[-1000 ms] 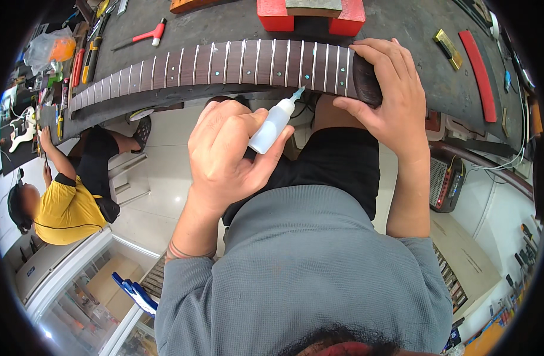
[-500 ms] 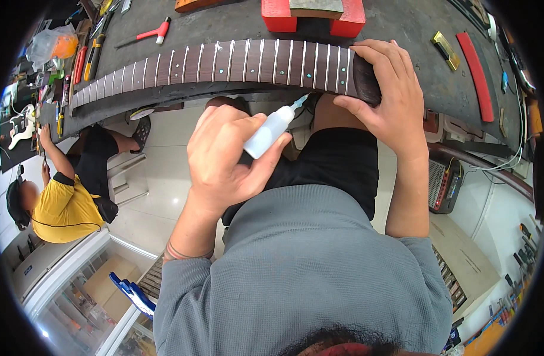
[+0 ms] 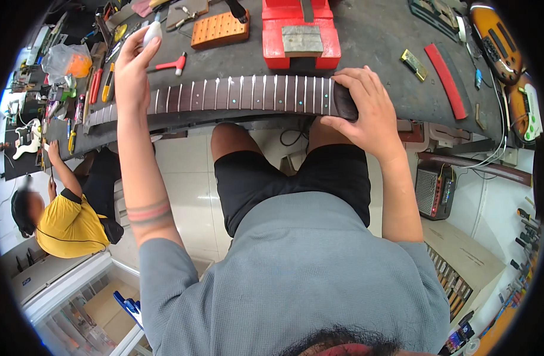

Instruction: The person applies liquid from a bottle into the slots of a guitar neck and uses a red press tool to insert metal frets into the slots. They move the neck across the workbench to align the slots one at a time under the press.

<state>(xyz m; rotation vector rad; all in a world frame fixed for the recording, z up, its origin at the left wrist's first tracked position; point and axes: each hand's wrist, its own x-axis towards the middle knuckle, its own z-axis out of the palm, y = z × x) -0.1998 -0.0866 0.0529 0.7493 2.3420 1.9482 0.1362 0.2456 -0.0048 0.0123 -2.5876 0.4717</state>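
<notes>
A dark guitar neck (image 3: 224,97) with metal frets and small teal dots lies across the front edge of the bench, its narrow-fret end to the left. My right hand (image 3: 369,110) wraps round its dark right end, thumb below and fingers over the top. Farther back on the left, my left hand (image 3: 134,71) is raised past the neck, closed on a small white squeeze bottle (image 3: 154,35) held upright. The left forearm crosses over the neck and hides part of its frets.
Behind the neck stand a red neck support (image 3: 276,44), a drilled wooden block (image 3: 220,31) and a red hammer (image 3: 176,63). A yellow block (image 3: 414,65) and red strip (image 3: 447,81) lie right. Hand tools crowd the left; a person in yellow (image 3: 70,228) works there.
My left hand has carried the squeeze bottle from below the neck up to the far left, turning it upright. My right hand stays on the neck's end. The view has shifted.
</notes>
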